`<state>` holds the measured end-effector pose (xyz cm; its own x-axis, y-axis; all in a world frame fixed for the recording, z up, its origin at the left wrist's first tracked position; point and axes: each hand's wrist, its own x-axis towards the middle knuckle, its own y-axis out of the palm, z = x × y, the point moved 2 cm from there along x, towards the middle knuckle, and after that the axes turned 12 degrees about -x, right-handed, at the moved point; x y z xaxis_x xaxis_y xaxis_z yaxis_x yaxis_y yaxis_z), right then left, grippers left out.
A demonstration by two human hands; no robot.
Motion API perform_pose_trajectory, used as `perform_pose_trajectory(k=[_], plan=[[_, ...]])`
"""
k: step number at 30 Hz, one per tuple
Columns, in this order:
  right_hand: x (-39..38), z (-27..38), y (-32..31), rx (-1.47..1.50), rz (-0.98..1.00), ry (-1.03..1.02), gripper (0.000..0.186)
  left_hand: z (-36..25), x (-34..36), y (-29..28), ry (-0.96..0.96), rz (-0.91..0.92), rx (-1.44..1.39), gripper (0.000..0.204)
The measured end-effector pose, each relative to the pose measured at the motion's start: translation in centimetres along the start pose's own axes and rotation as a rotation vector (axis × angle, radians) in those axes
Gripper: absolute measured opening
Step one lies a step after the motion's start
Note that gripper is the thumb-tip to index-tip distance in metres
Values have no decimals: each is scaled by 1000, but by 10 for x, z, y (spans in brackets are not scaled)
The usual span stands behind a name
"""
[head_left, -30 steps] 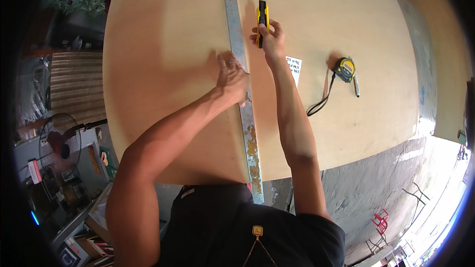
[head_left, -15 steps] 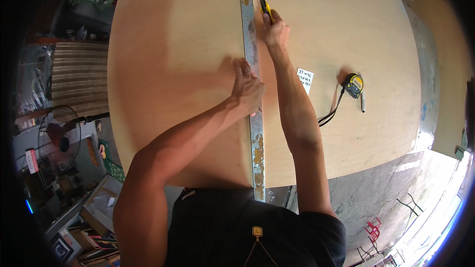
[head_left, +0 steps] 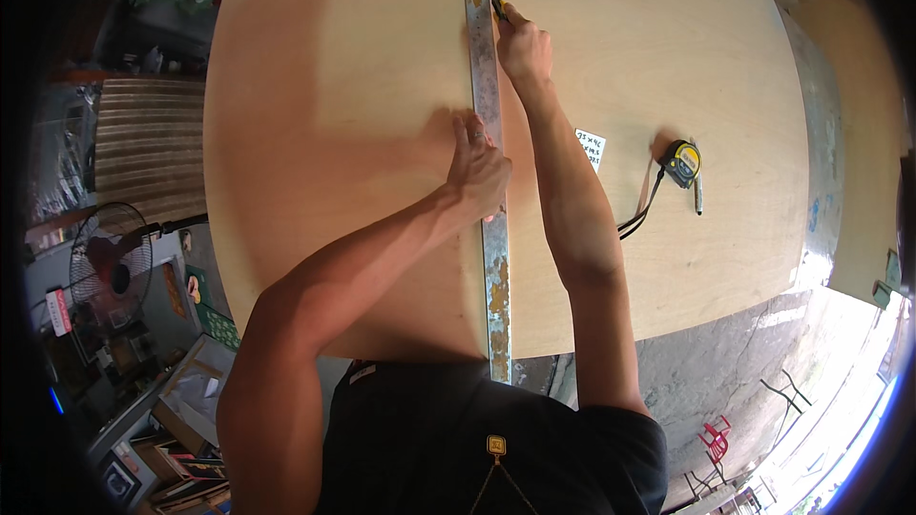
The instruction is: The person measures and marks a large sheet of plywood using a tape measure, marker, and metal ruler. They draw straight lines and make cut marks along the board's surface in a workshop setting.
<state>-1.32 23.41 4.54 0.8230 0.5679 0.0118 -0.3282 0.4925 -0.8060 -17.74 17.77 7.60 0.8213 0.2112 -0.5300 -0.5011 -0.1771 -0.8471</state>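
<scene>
A long metal straightedge (head_left: 486,76), worn and spotted with rust, lies lengthwise over a large pale plywood sheet (head_left: 382,57). My left hand (head_left: 480,174) grips the straightedge around its middle, with fingers pressed over it onto the wood. Farther up, my right hand (head_left: 527,50) is closed around a yellow and black utility knife (head_left: 498,7). The knife's tip is at the straightedge's right edge; whether it touches the wood is too small to tell. My right forearm passes beside a small white note (head_left: 592,145) with handwriting and partly covers it.
On the sheet's right side lie a yellow and black tape measure (head_left: 682,164) with a black strap and a slim pen (head_left: 699,198). Left of the sheet stands a fan (head_left: 116,262). A red chair (head_left: 716,441) is on the floor at lower right.
My right hand has moved slightly left and up, bringing the knife from beside the straightedge to its right edge. My left hand stays in place on the straightedge.
</scene>
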Motion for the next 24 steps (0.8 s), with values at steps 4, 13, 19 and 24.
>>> perform_pose_trajectory(k=[4,13,19,24], plan=[[9,1,2,-28,9,-25,34,1,-1,0,11,-25,9,67],[-7,8,-17,-149,173,7,31,3,-1,3,17,-31,-9,62],[-70,-7,-27,-171,39,-137,31,9,-3,-3,44,32,-98,107],[-127,-16,-44,-101,45,-108,30,14,-5,3,70,-31,-84,106]])
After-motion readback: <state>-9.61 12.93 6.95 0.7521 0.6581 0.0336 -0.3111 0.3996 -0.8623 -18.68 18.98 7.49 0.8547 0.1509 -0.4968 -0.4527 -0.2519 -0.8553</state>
